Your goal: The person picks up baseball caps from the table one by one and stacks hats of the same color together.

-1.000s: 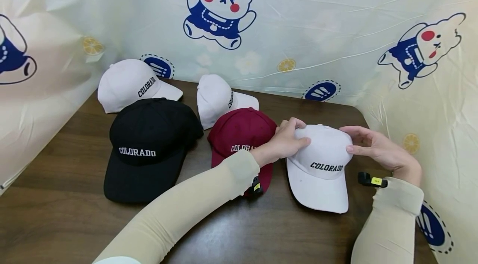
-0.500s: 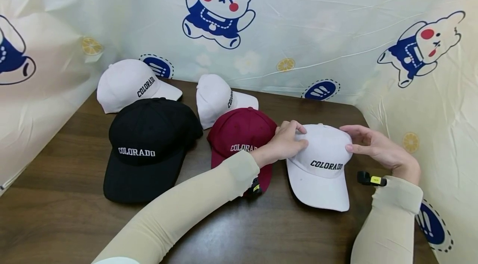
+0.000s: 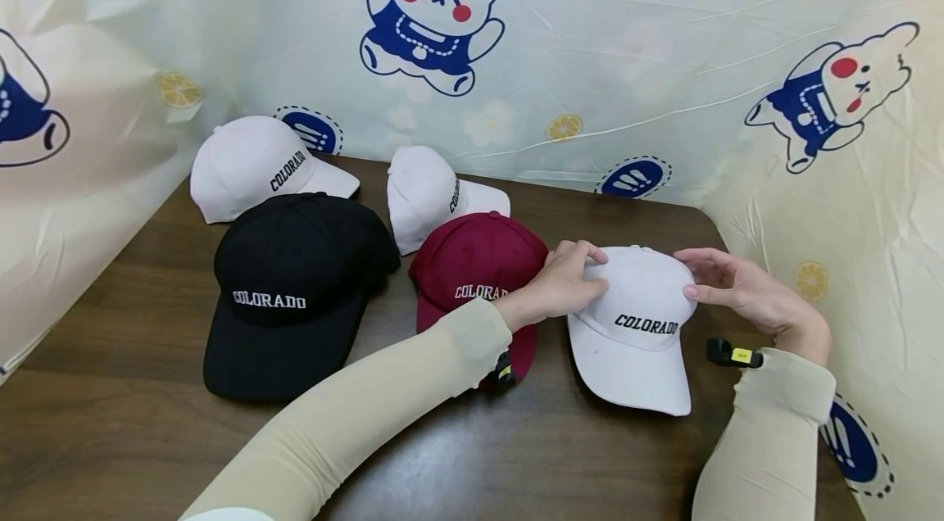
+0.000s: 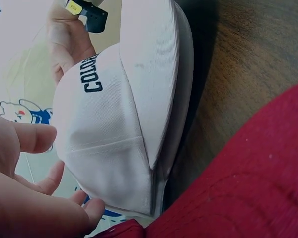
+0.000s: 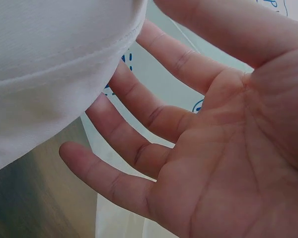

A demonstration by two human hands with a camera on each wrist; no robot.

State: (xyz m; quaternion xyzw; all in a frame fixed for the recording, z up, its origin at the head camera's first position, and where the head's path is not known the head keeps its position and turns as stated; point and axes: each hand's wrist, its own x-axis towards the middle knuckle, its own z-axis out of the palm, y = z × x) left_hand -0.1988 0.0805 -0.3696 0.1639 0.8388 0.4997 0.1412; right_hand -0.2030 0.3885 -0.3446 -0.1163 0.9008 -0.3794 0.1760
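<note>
In the head view, a white baseball cap with black COLORADO lettering sits at the right, brim toward me. My left hand touches the left side of its crown with thumb and fingertips. On the crown's right side rests my right hand. Seen from the right wrist, the right fingers are long and fairly straight beside the white fabric. The left wrist view has the cap side-on, the left thumb and fingertips at its crown. A maroon cap lies partly behind my left wrist.
A black cap lies at the left on the wooden table. Behind it stands a white cap, and another white cap is at the back, partly behind the maroon one. A printed curtain closes off the back and sides.
The white cap between my hands has turned slightly, its brim shifting a little right and away from me. Both hands stay almost in place at its sides.
</note>
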